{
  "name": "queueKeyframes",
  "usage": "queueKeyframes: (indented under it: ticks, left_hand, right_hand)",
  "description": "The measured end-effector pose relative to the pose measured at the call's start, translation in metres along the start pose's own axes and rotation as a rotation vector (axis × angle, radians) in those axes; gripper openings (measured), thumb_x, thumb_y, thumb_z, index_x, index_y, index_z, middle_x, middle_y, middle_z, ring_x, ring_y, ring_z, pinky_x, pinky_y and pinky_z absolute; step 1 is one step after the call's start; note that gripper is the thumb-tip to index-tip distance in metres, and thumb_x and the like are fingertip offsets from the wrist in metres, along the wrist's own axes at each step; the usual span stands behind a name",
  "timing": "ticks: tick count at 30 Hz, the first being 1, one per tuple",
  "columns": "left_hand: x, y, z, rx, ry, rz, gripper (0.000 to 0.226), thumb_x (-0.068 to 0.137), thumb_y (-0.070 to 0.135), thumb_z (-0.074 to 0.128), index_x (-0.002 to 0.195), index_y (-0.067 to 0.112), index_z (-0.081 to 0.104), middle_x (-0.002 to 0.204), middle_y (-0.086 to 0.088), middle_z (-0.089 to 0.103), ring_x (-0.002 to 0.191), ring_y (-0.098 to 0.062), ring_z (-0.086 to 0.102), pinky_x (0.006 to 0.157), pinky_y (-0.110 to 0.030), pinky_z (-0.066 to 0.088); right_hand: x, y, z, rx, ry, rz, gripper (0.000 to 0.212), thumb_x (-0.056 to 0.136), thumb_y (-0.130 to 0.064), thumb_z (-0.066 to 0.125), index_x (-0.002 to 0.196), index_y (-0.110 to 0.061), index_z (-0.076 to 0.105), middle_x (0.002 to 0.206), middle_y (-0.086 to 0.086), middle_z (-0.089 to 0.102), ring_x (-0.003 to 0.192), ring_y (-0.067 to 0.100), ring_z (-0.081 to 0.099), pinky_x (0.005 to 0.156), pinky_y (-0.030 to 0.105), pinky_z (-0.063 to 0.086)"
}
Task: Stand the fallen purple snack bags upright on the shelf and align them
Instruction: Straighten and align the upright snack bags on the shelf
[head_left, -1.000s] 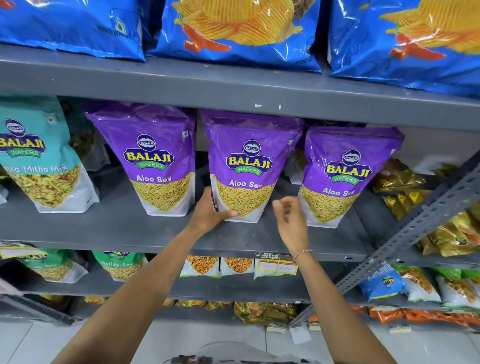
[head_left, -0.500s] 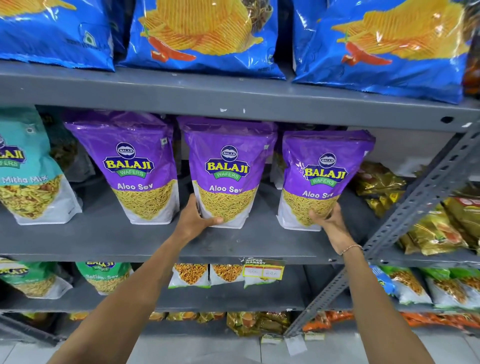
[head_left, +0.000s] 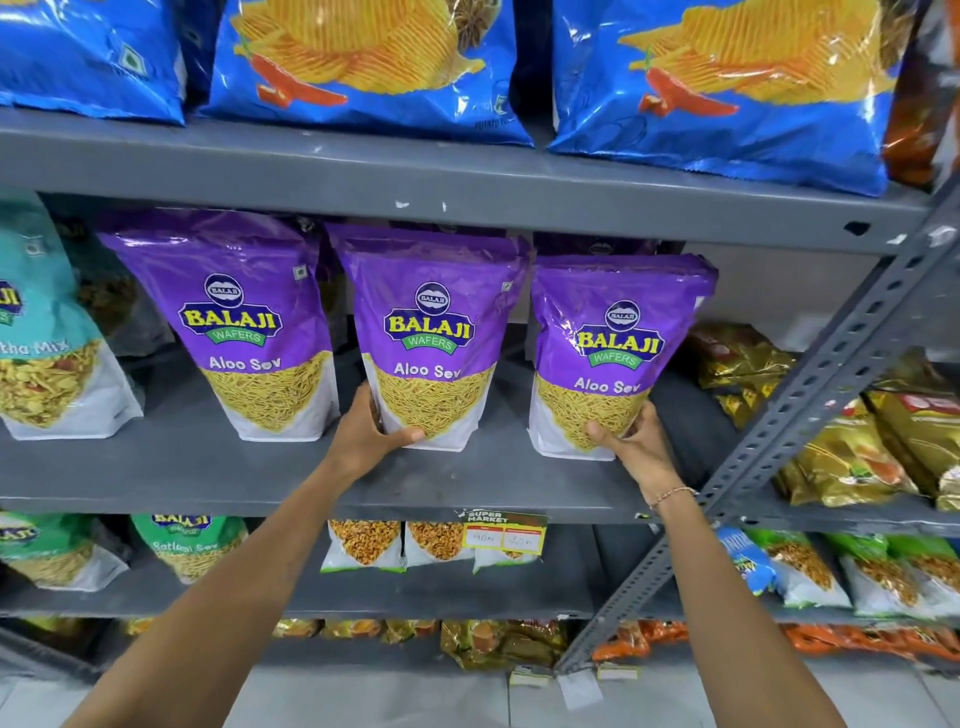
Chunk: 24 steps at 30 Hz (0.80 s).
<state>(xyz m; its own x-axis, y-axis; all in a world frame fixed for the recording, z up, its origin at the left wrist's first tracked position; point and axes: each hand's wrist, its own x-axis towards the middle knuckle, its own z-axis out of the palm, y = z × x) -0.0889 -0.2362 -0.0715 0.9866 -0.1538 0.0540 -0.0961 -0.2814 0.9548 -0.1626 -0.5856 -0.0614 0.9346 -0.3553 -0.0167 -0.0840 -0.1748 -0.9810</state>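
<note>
Three purple Aloo Sev bags stand upright in a row on the grey middle shelf (head_left: 467, 483). The left purple bag (head_left: 244, 322) stands free. My left hand (head_left: 366, 431) grips the bottom left corner of the middle purple bag (head_left: 431, 332), thumb across its front. My right hand (head_left: 636, 441) holds the bottom right corner of the right purple bag (head_left: 618, 348), which sits slightly lower and nearer the shelf's front. More purple bags show behind the row, mostly hidden.
A teal mix bag (head_left: 47, 353) stands left of the row. Gold packets (head_left: 748, 364) lie to the right, past a slanted perforated steel brace (head_left: 810, 395). Blue chip bags (head_left: 374, 67) fill the shelf above. A yellow price tag (head_left: 504, 538) hangs on the shelf edge.
My right hand moved from the gap between the middle and right bags to the right bag's bottom corner and closed on it. My left hand stayed on the middle bag.
</note>
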Motion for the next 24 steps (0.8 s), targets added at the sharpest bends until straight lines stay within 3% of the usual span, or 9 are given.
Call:
queueKeyframes:
  ticks: [3, 5, 8, 10, 13, 15, 17, 20, 24]
  left_hand:
    - [-0.031, 0.009, 0.015, -0.052, 0.255, 0.096, 0.091, 0.066, 0.017, 0.084, 0.139, 0.020, 0.029, 0.125, 0.016, 0.044, 0.112, 0.008, 0.046, 0.083, -0.003, 0.038]
    - [-0.057, 0.015, 0.036, 0.015, 0.406, 0.183, 0.063, 0.073, 0.021, 0.078, 0.125, 0.026, 0.042, 0.117, 0.013, 0.049, 0.103, 0.008, 0.048, 0.083, -0.007, 0.040]
    - [-0.071, 0.034, 0.084, 0.102, 0.094, 0.290, 0.043, 0.080, 0.027, 0.071, 0.116, 0.030, 0.048, 0.107, 0.012, 0.057, 0.096, 0.009, 0.053, 0.084, -0.013, 0.044]
    - [-0.062, 0.045, 0.116, 0.054, -0.114, 0.231, 0.070, 0.078, 0.027, 0.074, 0.135, 0.020, 0.034, 0.127, 0.009, 0.048, 0.110, 0.004, 0.049, 0.094, -0.018, 0.042]
    - [-0.037, 0.054, 0.152, -0.017, -0.188, 0.086, 0.110, 0.072, 0.034, 0.079, 0.147, 0.011, 0.001, 0.142, 0.013, 0.018, 0.132, 0.000, 0.019, 0.106, -0.018, 0.020]
    - [-0.020, 0.055, 0.164, -0.067, -0.218, 0.032, 0.119, 0.068, 0.032, 0.082, 0.147, 0.011, -0.004, 0.140, 0.013, 0.018, 0.130, 0.001, 0.017, 0.102, -0.014, 0.021]
    - [-0.005, 0.051, 0.171, -0.094, -0.224, 0.031, 0.110, 0.064, 0.029, 0.085, 0.144, 0.013, 0.012, 0.135, 0.013, 0.034, 0.126, -0.003, 0.036, 0.092, -0.006, 0.032]
    - [0.007, 0.040, 0.177, -0.046, -0.151, 0.073, 0.079, 0.060, 0.028, 0.087, 0.122, 0.023, 0.038, 0.113, 0.010, 0.057, 0.103, -0.010, 0.057, 0.072, 0.002, 0.039]
    - [0.012, 0.032, 0.179, -0.037, -0.102, 0.072, 0.075, 0.054, 0.030, 0.088, 0.114, 0.025, 0.044, 0.106, 0.009, 0.062, 0.098, -0.011, 0.061, 0.077, -0.010, 0.045]
  right_hand:
    - [-0.009, -0.007, 0.003, 0.013, 0.003, -0.054, 0.069, 0.076, -0.026, 0.077, 0.130, -0.019, 0.035, 0.130, 0.001, 0.054, 0.113, 0.003, 0.057, 0.093, 0.023, 0.048]
    - [-0.019, -0.022, 0.008, 0.014, 0.181, -0.106, 0.072, 0.086, -0.047, 0.060, 0.140, -0.020, 0.020, 0.146, 0.003, 0.034, 0.131, 0.010, 0.041, 0.107, 0.026, 0.034]
    - [-0.021, -0.069, 0.010, -0.167, 0.709, -0.571, 0.050, 0.093, -0.036, 0.051, 0.130, -0.004, 0.039, 0.142, 0.020, 0.038, 0.132, 0.025, 0.033, 0.111, 0.023, 0.023]
    - [-0.017, -0.112, 0.013, -0.340, 0.859, -0.790, 0.031, 0.094, -0.022, 0.052, 0.118, -0.002, 0.052, 0.132, 0.025, 0.047, 0.127, 0.028, 0.036, 0.108, 0.037, 0.025]
    - [-0.001, -0.162, 0.014, -0.754, 0.665, -0.765, 0.034, 0.094, -0.029, 0.051, 0.114, -0.003, 0.059, 0.121, 0.028, 0.058, 0.118, 0.041, 0.048, 0.105, 0.047, 0.023]
    - [0.010, -0.182, 0.014, -0.962, 0.438, -0.739, 0.039, 0.095, -0.036, 0.046, 0.115, -0.006, 0.061, 0.115, 0.025, 0.064, 0.111, 0.042, 0.056, 0.109, 0.050, 0.025]
    - [0.018, -0.193, 0.015, -1.042, 0.298, -0.768, 0.037, 0.097, -0.038, 0.042, 0.118, -0.015, 0.062, 0.119, 0.018, 0.066, 0.114, 0.036, 0.056, 0.109, 0.044, 0.028]
    - [0.025, -0.194, 0.017, -0.950, 0.265, -0.856, 0.027, 0.095, -0.030, 0.049, 0.110, -0.020, 0.068, 0.116, 0.009, 0.069, 0.114, 0.031, 0.058, 0.102, 0.037, 0.034]
    - [0.028, -0.193, 0.017, -0.889, 0.387, -0.845, 0.025, 0.091, -0.022, 0.052, 0.107, -0.016, 0.070, 0.119, 0.014, 0.067, 0.117, 0.035, 0.054, 0.095, 0.033, 0.022]
